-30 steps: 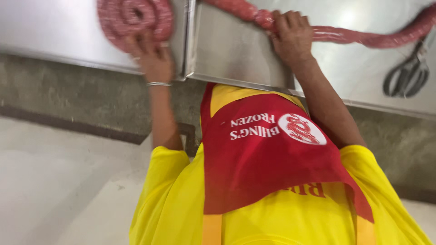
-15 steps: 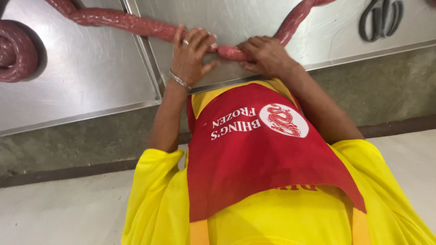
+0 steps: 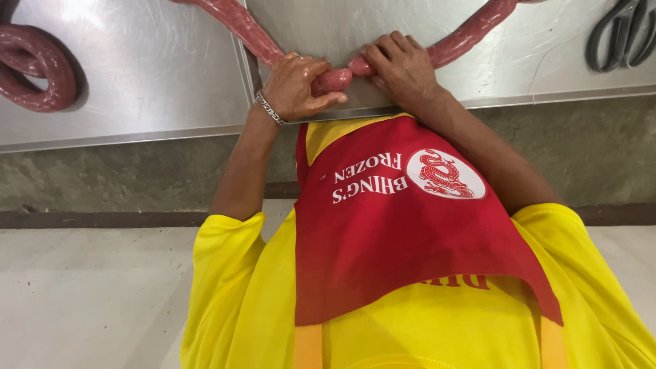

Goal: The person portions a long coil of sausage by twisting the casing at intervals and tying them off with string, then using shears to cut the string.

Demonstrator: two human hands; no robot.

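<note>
Fingers (image 3: 321, 72) of both hands close pinching the long red sausage rope (image 3: 333, 79) at the steel counter (image 3: 157, 82) edge; it looks soft, slick, heavy, best gripped at the pinch.

A coiled sausage (image 3: 37, 75) is seen lying at the far left of the steel worktop (image 3: 150, 89), well apart from a pair of scissors (image 3: 622, 34) lying at its right end. A pale floor (image 3: 89, 294) is seen below the worktop's concrete base (image 3: 116, 178).
</note>
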